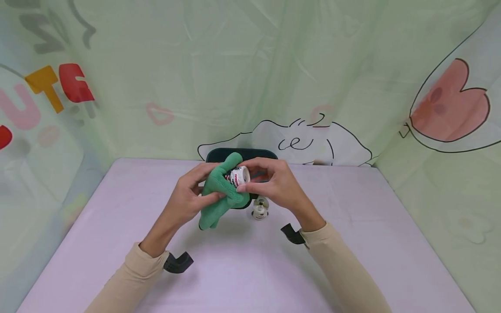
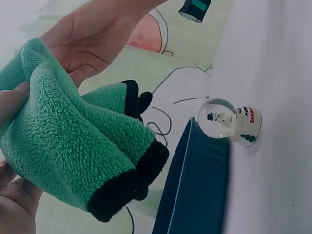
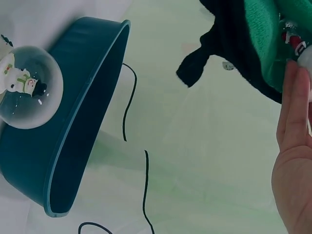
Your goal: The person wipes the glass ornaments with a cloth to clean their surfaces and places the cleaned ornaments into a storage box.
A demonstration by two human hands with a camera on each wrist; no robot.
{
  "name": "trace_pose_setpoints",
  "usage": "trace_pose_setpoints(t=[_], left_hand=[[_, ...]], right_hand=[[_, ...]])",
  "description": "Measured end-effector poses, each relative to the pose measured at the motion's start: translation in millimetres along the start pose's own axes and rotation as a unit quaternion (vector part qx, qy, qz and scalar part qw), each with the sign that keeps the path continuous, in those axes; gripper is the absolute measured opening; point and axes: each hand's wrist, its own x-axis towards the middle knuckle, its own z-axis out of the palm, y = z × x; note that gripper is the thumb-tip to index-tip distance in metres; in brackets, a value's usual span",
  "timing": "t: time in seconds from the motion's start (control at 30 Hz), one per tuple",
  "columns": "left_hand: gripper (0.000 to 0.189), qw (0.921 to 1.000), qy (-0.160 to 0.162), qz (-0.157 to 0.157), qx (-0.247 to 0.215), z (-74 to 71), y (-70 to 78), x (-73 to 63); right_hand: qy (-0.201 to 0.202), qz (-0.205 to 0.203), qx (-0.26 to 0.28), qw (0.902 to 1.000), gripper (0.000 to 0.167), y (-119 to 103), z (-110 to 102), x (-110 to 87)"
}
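A fuzzy green towel [image 1: 213, 184] with black trim is bunched in my left hand [image 1: 188, 191], thumb on its near side. Wrapped partly inside it is a snow globe [image 1: 239, 176]; its white base with red lettering faces right. My right hand [image 1: 279, 180] grips that base between thumb and fingers. In the right wrist view a small red-and-white figure shows inside the globe, against the cloth; the rest of the dome is hidden. A second snow globe [image 2: 229, 123], with a snowman inside and a white base, stands upright on the table just below my right hand.
Behind the hands stands a dark teal basin [image 3: 90, 92], close to the standing globe, at the table's back edge. The table [image 1: 242, 274] has a pale lilac cover. Printed green curtains [image 1: 195, 78] enclose its back and sides.
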Motion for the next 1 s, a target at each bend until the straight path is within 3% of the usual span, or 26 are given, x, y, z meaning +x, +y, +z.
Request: trace_pose_setpoints(t=[0.17, 0.4, 0.7, 1.0], left_hand=[[0.059, 0.9999, 0.0, -0.007, 0.011, 0.1, 0.0, 0.1], [0.06, 0.9999, 0.003, -0.012, 0.006, -0.7, -1.0, 0.6], [0.06, 0.999, 0.017, -0.029, -0.03, -2.2, 0.6, 1.0], [0.062, 0.9974, 0.04, -0.024, -0.055, -3.7, 0.1, -0.1]], right_hand=[[0.004, -0.001, 0.01, 0.9999, 0.038, 1.5, 1.2, 0.2], [-0.018, -0.037, 0.024, 0.9988, 0.045, 4.7, -0.1, 0.3], [-0.039, -0.09, 0.048, 0.994, 0.053, 5.5, -0.8, 1.8], [-0.034, -0.145, 0.045, 0.9879, 0.055, 9.5, 3.6, 3.8]])
